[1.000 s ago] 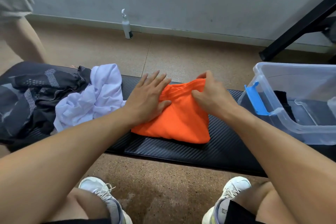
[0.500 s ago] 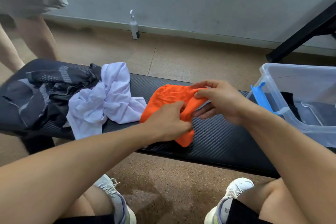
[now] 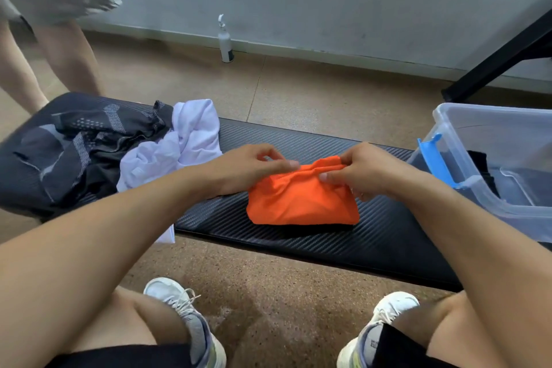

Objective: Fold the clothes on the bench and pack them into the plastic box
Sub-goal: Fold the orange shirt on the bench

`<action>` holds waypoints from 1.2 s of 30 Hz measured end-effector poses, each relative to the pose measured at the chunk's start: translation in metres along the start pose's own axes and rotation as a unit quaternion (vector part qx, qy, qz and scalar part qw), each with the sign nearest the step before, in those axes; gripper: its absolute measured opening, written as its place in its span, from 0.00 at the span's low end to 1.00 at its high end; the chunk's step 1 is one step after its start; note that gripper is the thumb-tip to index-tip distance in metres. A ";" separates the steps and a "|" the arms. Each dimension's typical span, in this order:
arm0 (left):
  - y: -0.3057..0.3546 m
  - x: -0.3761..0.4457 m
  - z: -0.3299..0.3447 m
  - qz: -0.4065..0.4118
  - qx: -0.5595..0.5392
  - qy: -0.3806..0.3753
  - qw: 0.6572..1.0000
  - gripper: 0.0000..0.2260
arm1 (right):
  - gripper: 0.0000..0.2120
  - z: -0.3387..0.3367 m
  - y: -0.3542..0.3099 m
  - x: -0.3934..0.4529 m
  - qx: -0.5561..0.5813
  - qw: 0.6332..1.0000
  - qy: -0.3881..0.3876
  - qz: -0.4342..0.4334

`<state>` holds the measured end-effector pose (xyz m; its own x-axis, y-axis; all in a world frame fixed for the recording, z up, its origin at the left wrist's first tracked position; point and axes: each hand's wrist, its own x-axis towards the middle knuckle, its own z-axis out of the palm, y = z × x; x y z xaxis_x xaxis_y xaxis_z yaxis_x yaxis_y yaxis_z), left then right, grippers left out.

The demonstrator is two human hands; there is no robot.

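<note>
Both hands, the left hand (image 3: 254,167) and the right hand (image 3: 355,172), pinch the orange cloth (image 3: 298,203) on the bench (image 3: 388,230), and it could flop open on the way to the plastic box (image 3: 490,128) at 3 o'clock.

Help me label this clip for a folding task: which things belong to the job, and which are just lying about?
Part of the job: orange garment, pinched by left hand and right hand; white garment; dark garment; bench; plastic box.

Just lying about: bottle by the wall; black frame.
</note>
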<state>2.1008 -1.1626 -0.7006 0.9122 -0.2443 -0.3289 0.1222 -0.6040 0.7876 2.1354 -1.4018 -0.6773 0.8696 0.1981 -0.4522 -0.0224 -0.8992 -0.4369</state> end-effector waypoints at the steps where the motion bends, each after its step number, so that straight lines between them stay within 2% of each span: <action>1: 0.000 -0.002 0.000 -0.009 0.023 -0.019 1.000 0.27 | 0.14 0.001 0.001 0.003 -0.008 1.000 0.006 0.005; 4: -0.003 -0.003 0.000 -0.013 0.087 -0.011 0.996 0.26 | 0.16 0.001 0.004 0.008 -0.041 0.999 0.025 0.017; 6: -0.007 -0.001 0.001 -0.028 0.057 0.026 0.998 0.25 | 0.14 0.004 0.004 0.011 -0.060 0.997 0.034 0.016; 9: -0.010 0.002 0.003 -0.069 0.032 0.040 0.996 0.26 | 0.15 0.009 0.005 0.014 -0.082 0.996 0.044 0.007; 11: -0.010 0.003 0.003 -0.066 0.106 0.050 0.991 0.29 | 0.20 0.011 0.005 0.015 -0.071 0.995 0.068 -0.014; 13: -0.009 0.006 0.002 -0.040 0.203 0.073 0.976 0.30 | 0.24 0.012 0.003 0.013 -0.079 0.990 0.087 -0.079; 15: -0.007 0.007 0.003 -0.014 0.233 0.084 0.969 0.24 | 0.24 0.014 0.000 0.011 -0.124 0.979 0.072 -0.143; 18: -0.007 0.008 0.004 0.007 0.250 0.087 0.964 0.17 | 0.21 0.018 -0.004 0.010 -0.168 0.974 0.005 -0.154; 24: -0.007 0.014 0.000 0.004 0.257 0.037 0.966 0.16 | 0.24 0.015 -0.010 0.011 -0.180 0.974 -0.014 -0.133; 28: 0.000 0.019 -0.001 0.052 0.361 -0.048 0.930 0.23 | 0.35 0.017 -0.014 0.010 -0.159 0.975 -0.048 -0.144; 30: 0.000 0.021 0.000 0.050 0.396 -0.062 0.915 0.24 | 0.33 0.017 -0.015 0.009 -0.161 0.973 -0.060 -0.154; 32: -0.001 0.021 0.002 0.055 0.385 -0.076 0.918 0.21 | 0.31 0.017 -0.014 0.008 -0.173 0.970 -0.073 -0.157; 36: 0.001 0.012 0.005 0.127 0.312 -0.076 0.939 0.17 | 0.36 0.016 -0.010 0.003 -0.166 0.969 -0.085 -0.162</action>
<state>2.1093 -1.1698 -0.7066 0.8089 -0.5168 -0.2805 -0.3867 -0.8269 0.4084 2.1305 -1.3862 -0.6869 0.7098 0.5273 -0.4670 0.4224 -0.8492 -0.3168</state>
